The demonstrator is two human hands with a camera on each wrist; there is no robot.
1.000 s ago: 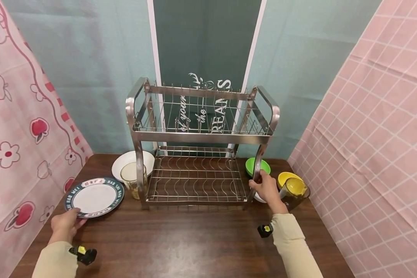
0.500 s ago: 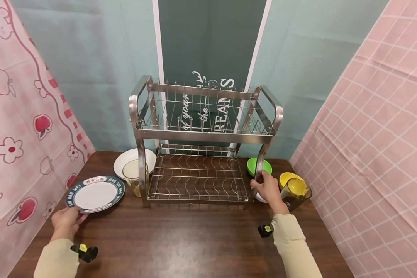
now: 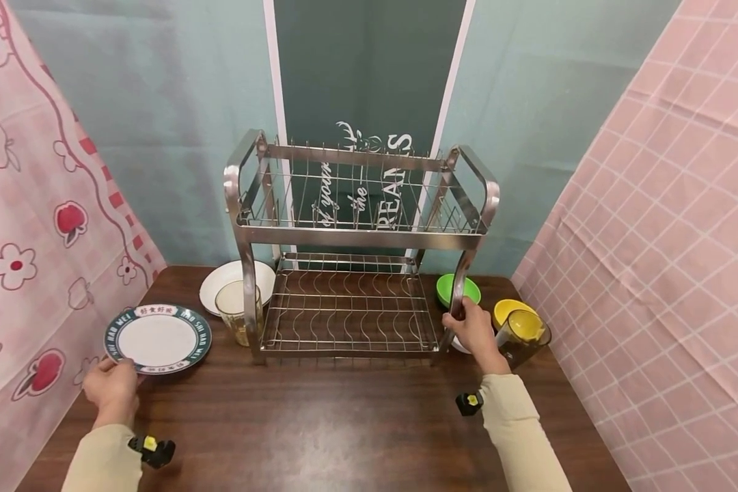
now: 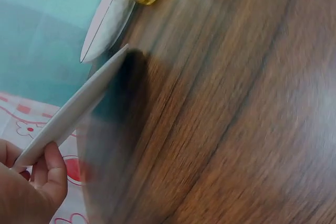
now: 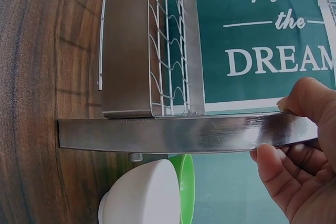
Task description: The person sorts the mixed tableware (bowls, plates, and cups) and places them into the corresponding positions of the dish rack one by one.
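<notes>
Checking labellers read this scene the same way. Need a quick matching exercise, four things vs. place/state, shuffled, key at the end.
Things:
1. dark-rimmed plate
2. metal rack
3. yellow bowl
4. white dish

Place or state (overlaps as seen in the head view):
A. partly behind the right-side glass
B. gripped by the right hand
C. partly behind the left-side glass
D. held at its edge by the left hand

Pairs: 1-D, 2-B, 3-A, 4-C
</notes>
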